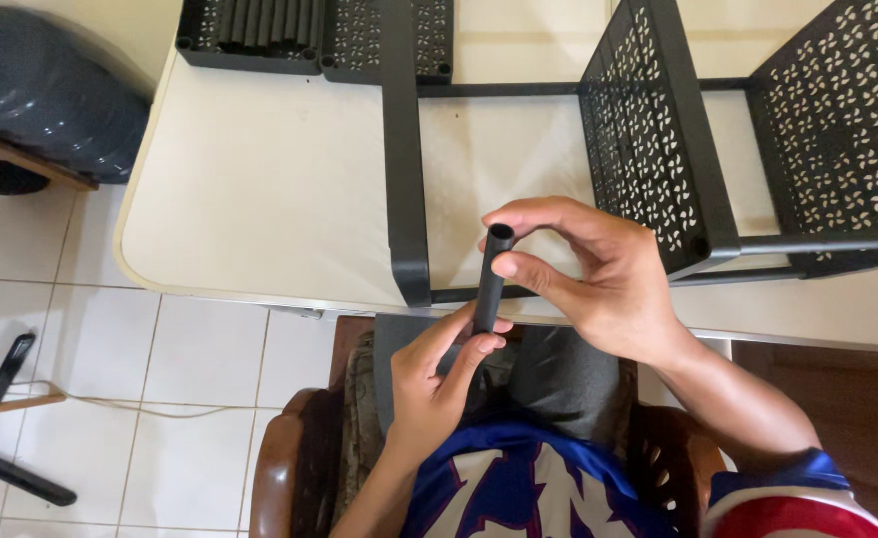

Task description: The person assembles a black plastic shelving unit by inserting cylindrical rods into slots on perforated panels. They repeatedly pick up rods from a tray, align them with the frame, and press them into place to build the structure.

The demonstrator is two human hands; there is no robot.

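Currently one short black plastic tube (490,279), pinched by left hand (437,377) and right hand (598,274); two perforated black shelf panels (648,130) upright on table.

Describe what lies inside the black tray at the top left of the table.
The perforated black tray holds a row of black tubes lying side by side in its left part. Its right part shows only the patterned floor. The frame edge cuts off whatever lies farther back.
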